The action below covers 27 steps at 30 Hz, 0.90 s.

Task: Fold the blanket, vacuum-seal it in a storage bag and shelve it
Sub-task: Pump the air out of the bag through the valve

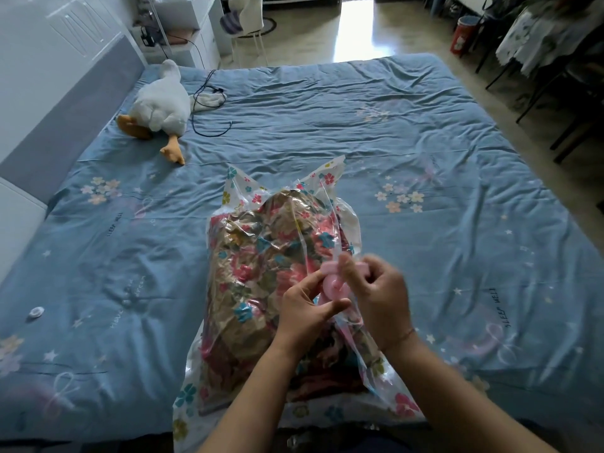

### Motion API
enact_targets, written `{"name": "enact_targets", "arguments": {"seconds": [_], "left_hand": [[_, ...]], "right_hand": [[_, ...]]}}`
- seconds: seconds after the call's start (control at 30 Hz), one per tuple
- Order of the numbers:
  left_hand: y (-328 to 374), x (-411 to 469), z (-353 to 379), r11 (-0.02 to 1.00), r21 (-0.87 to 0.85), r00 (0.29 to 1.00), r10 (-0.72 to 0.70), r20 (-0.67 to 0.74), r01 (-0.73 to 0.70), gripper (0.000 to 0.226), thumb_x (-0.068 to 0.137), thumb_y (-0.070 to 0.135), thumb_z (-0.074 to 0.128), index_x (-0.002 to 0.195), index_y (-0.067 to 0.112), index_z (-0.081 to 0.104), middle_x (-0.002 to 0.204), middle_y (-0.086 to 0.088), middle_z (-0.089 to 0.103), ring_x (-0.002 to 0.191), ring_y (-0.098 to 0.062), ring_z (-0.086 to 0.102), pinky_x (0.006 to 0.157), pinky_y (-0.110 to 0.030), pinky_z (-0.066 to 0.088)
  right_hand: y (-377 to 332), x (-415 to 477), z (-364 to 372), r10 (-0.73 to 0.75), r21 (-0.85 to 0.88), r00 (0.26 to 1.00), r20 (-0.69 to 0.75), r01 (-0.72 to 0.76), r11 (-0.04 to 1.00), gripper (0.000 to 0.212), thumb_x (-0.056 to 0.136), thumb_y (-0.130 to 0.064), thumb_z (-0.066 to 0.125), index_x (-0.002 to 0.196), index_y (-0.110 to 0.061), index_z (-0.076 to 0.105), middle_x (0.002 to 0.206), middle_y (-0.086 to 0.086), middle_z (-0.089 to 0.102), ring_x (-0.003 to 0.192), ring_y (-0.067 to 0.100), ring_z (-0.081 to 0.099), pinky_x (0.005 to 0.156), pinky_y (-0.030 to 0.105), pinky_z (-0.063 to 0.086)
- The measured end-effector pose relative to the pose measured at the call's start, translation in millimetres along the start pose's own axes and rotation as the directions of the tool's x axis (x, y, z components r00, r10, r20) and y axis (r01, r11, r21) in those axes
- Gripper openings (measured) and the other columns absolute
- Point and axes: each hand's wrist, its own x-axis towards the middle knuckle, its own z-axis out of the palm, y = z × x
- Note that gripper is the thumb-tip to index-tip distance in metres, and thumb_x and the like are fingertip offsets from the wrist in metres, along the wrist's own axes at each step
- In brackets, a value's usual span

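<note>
Blanket (258,289) bagged up on the bed (425,142)
From my feed it's stuffed inside the flowery storage bag (235,188), lying mid-bed right in front of me; left hand (304,312) and right hand (382,292) both pinch the pink valve (331,286) on top. Plush goose (160,106) sits well apart.

Left hand (305,310) and right hand (380,289) pinch pink valve (332,285) on storage bag (258,253).
</note>
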Motion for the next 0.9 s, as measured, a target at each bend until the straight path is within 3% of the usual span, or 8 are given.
{"name": "enact_targets", "arguments": {"seconds": [0.1,0.27,0.33,0.47,0.6,0.73,0.83,0.9], "left_hand": [[1.5,-0.6,-1.1,1.0,0.013,1.0,0.0,0.021,0.0,0.057,0.069,0.023,0.086,0.121,0.016,0.067,0.116,-0.005,0.072,0.113,-0.024,0.066,0.1,-0.051,0.05],[0.3,2.3,-4.9,1.0,0.014,1.0,-0.005,0.011,0.005,0.069,0.066,0.024,0.088,0.128,0.015,0.062,0.121,-0.003,0.07,0.115,-0.019,0.065,0.101,-0.047,0.05],[0.5,2.1,-4.5,1.0,0.023,1.0,-0.008,0.008,0.008,0.071,0.064,0.028,0.089,0.129,0.016,0.062,0.122,-0.002,0.069,0.115,-0.019,0.065,0.101,-0.047,0.05],[2.6,1.5,-3.0,0.999,0.033,1.0,0.001,0.021,-0.002,0.058,0.069,0.017,0.087,0.123,0.014,0.066,0.116,-0.003,0.072,0.111,-0.02,0.067,0.099,-0.049,0.052],[4.4,3.6,-3.7,1.0,0.028,1.0,-0.007,0.025,0.006,0.058,0.07,0.012,0.085,0.125,0.012,0.064,0.118,-0.003,0.071,0.113,-0.019,0.066,0.1,-0.046,0.051],[1.5,5.5,-4.8,1.0,0.028,1.0,-0.011,0.02,0.011,0.065,0.068,0.017,0.088,0.127,0.016,0.063,0.121,-0.002,0.07,0.114,-0.017,0.065,0.1,-0.045,0.051],[1.3,4.5,-3.1,1.0,0.019,1.0,-0.01,0.024,0.009,0.066,0.067,0.022,0.088,0.127,0.016,0.063,0.121,-0.004,0.069,0.115,-0.019,0.065,0.1,-0.047,0.051],[2.3,3.0,-2.4,1.0,0.019,1.0,-0.002,0.026,0.001,0.061,0.067,0.025,0.087,0.123,0.015,0.065,0.118,-0.005,0.071,0.114,-0.023,0.066,0.1,-0.051,0.05]], "right_hand": [[14.7,-0.1,0.8,0.128,-0.099,0.991,0.047,-0.122,0.987,0.073,0.069,-0.078,0.058,0.054,-0.007,0.052,0.046,-0.008,0.041,0.044,0.005,0.037,0.047,0.025,0.035],[-58.5,14.7,-12.6,-0.213,0.252,0.971,-0.107,0.234,0.939,0.055,0.088,-0.032,0.069,0.052,-0.005,0.036,0.044,0.005,0.042,0.044,0.017,0.053,0.045,0.025,0.036],[-57.4,12.9,-11.2,-0.278,0.188,0.953,-0.121,0.297,0.936,0.047,0.087,-0.032,0.066,0.053,-0.02,0.036,0.045,0.007,0.038,0.05,0.032,0.061,0.044,0.024,0.033],[4.5,4.8,-0.1,0.022,-0.07,0.999,0.04,-0.019,0.997,0.062,0.071,-0.081,0.055,0.052,-0.024,0.039,0.045,-0.009,0.037,0.043,0.007,0.036,0.047,0.024,0.03],[-8.0,9.7,-2.9,-0.001,-0.039,1.0,-0.017,0.0,0.999,0.059,0.077,-0.058,0.067,0.05,-0.015,0.037,0.042,-0.008,0.036,0.042,0.006,0.034,0.045,0.025,0.03],[-53.4,20.3,-10.1,-0.234,0.245,0.961,-0.15,0.266,0.932,0.051,0.087,-0.04,0.067,0.055,-0.018,0.036,0.049,0.026,0.046,0.058,0.047,0.062,0.046,0.048,0.042],[-22.8,11.1,-4.7,-0.212,0.0,0.972,-0.102,0.213,0.977,0.048,0.084,-0.051,0.062,0.055,-0.027,0.033,0.044,-0.003,0.043,0.045,0.007,0.049,0.043,0.027,0.037],[6.7,3.5,0.8,-0.025,-0.127,1.0,0.003,0.025,0.992,0.054,0.076,-0.07,0.057,0.052,-0.026,0.036,0.045,-0.009,0.044,0.043,0.005,0.037,0.045,0.019,0.029]]}}
